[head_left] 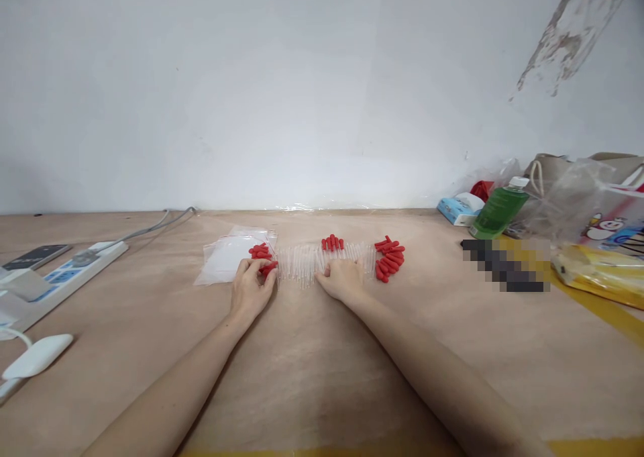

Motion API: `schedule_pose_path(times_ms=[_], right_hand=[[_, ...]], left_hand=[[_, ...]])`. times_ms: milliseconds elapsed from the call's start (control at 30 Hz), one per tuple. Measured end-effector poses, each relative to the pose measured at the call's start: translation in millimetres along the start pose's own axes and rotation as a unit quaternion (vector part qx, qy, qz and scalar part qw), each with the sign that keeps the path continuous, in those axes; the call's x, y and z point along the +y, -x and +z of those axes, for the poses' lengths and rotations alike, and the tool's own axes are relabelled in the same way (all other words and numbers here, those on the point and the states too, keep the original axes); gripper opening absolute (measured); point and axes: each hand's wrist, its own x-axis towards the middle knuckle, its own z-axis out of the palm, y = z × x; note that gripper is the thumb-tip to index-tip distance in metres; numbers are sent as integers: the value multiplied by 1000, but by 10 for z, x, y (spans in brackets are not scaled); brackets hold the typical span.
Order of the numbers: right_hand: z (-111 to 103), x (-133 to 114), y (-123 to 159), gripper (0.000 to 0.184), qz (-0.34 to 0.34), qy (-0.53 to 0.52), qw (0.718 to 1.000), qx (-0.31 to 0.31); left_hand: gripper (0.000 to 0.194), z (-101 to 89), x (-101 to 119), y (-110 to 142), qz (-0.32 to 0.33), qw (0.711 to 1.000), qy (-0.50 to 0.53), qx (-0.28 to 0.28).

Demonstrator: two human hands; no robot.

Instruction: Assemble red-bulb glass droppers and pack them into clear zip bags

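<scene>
My left hand [251, 286] is closed, thumb and fingers pinching at a red rubber dropper bulb [270, 268] on the left side. More red bulbs [259, 250] lie just beyond its fingertips. A row of clear, thin dropper tubes [299, 262] spreads across the middle of the table. Over the right part of that row rests my right hand [343, 279], its fingers curled down among the tubes; what they hold is hidden. Several red bulbs [332, 243] sit at the far ends of tubes behind this hand. Another pile of red bulbs [390, 261] lies to its right.
Clear plastic bags [226, 259] lie left of the tubes. A white power strip [65, 286], a phone [36, 256] and a white plug-like device [40, 356] are farther left. To the right stand a green bottle [499, 210], a tissue pack [459, 210] and plastic bags [578, 202].
</scene>
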Motion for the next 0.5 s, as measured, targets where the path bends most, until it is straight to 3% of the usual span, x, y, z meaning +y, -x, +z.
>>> schedule_pose_path(times_ms=[367, 500], right_hand=[[-31, 6, -5, 34, 36, -55, 998, -19], [-67, 31, 27, 31, 43, -108, 993, 17]], left_hand=[[20, 105, -123, -45, 2, 1000, -6, -8], [15, 105, -134, -68, 23, 1000, -3, -6]])
